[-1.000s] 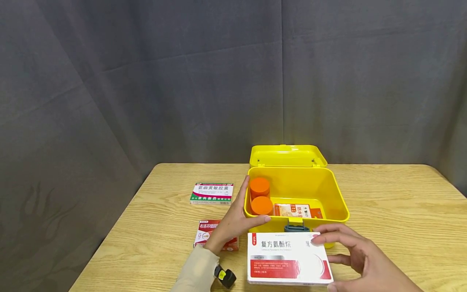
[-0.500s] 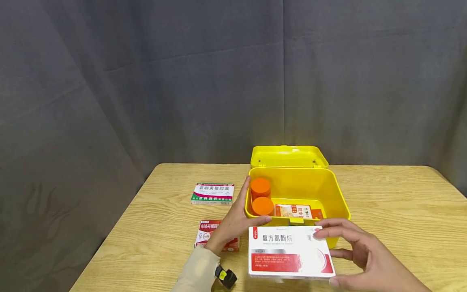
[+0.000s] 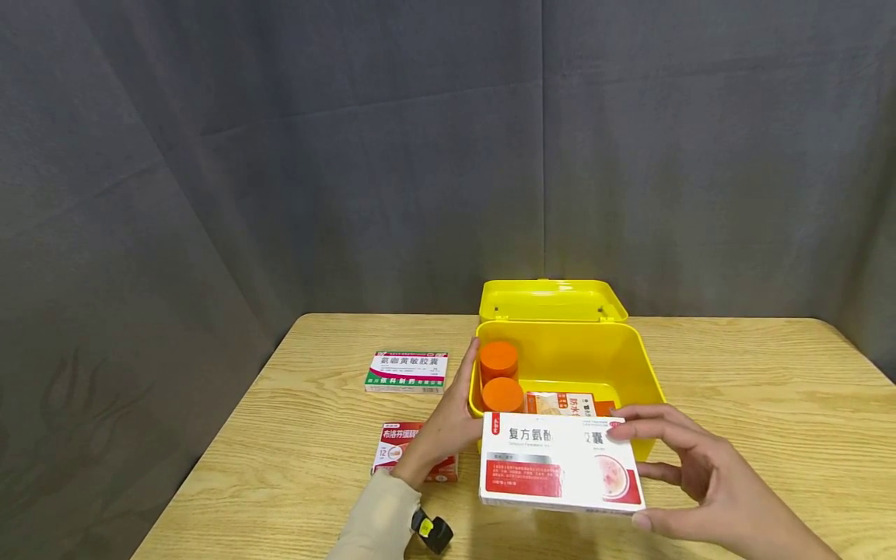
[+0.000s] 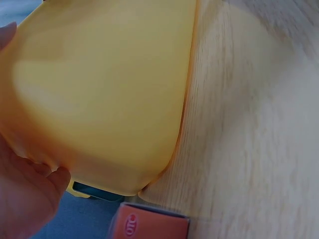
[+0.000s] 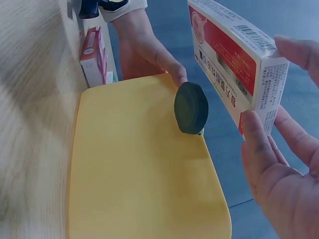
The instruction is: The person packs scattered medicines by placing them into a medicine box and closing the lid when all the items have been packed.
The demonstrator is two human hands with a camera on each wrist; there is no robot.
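Observation:
My right hand (image 3: pixel 700 474) pinches a white-and-red medicine carton (image 3: pixel 528 470) by its right end, fingers on the top edge and thumb below. In the head view the carton tilts its printed face up and overlaps the front of an open yellow storage box (image 3: pixel 584 354). The right wrist view shows the carton (image 5: pixel 227 55) raised above the box's rim level. My left hand (image 3: pixel 448 420) holds the box's left front corner, fingers along the left side and thumb at the front. Inside stand two orange-capped containers (image 3: pixel 502 395), next to a flat plaster packet (image 3: pixel 560 404).
A green-and-white medicine carton (image 3: pixel 406 372) lies left of the box on the wooden table (image 3: pixel 770 404). Nearer, a red carton (image 3: pixel 399 443) is partly behind my left forearm. The box's lid (image 3: pixel 553 299) is swung open at the back, near a grey curtain (image 3: pixel 420 155).
My right hand has raised the white-and-red carton and moved it toward the box, so it now covers the front latch. My left hand has stayed on the box's corner.

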